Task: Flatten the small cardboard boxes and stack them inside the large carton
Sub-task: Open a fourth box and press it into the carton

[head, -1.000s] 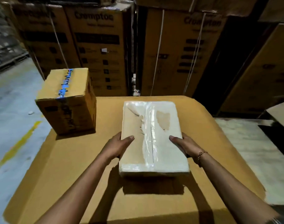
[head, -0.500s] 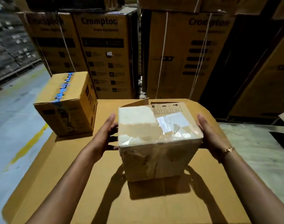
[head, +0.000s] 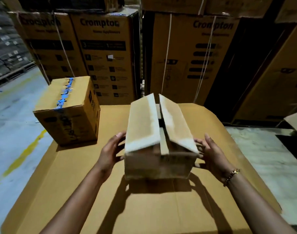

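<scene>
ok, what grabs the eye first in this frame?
The small box at centre, its two top flaps standing ajar, sits between the left hand and right hand on a broad cardboard surface. To its left stands a closed box with blue tape. Tall Crompton cartons wall off the back.

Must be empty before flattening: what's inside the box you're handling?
On the box, only a dark gap shows between the flaps; they hide the rest, so contents are unseen.

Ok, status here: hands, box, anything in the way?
Left hand, right hand open, on small box sides. Top flaps loose, not flattened. Taped box apart, far left.
</scene>
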Demonstrator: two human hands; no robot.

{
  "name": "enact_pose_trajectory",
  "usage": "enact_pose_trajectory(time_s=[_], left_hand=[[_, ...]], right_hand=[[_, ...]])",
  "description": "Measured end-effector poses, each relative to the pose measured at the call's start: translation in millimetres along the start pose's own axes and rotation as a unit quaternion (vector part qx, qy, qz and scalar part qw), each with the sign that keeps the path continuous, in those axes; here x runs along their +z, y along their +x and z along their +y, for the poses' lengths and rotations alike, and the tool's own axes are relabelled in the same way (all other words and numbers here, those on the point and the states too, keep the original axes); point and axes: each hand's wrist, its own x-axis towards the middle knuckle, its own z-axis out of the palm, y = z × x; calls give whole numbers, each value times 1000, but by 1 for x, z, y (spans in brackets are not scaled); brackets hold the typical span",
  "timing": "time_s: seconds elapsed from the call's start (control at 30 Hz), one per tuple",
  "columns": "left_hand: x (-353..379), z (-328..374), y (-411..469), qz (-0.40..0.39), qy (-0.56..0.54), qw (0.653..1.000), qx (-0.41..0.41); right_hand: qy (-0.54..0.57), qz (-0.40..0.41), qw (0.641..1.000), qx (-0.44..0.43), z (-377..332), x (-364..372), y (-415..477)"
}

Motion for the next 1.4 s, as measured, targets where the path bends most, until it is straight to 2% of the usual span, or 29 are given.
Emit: enact_pose_trajectory(time_s=[0.13,0.23,0.37,0.5,0.57,0.8,1.07,1.27,1.4], left_hand=[[3,-43,3,58,115,991,-48],[3,-57,17,76,115,988,-68],[14,-57,27,50,99,989,-95],[19,-63,32,91,58,989,-96],[19,-63,30,80,55,991,-89],[51,-59,23,48,153,987,-12],[176,-43,17,-38,174,982,57],[334,-43,7,-105,161,975,112],[454,-46,-12,-137,149,971,129]], right_hand=[[-72,41,995,58,33,22,7],[-114,85,987,76,38,31,20],[-130,78,982,111,41,43,38],[-89,129,984,88,54,53,48],[-85,133,984,78,58,52,47],[-52,204,977,0,59,24,13],[-68,299,950,-61,44,-83,-57],[-65,365,923,-105,37,-221,-127],[-101,419,893,-126,27,-322,-187]])
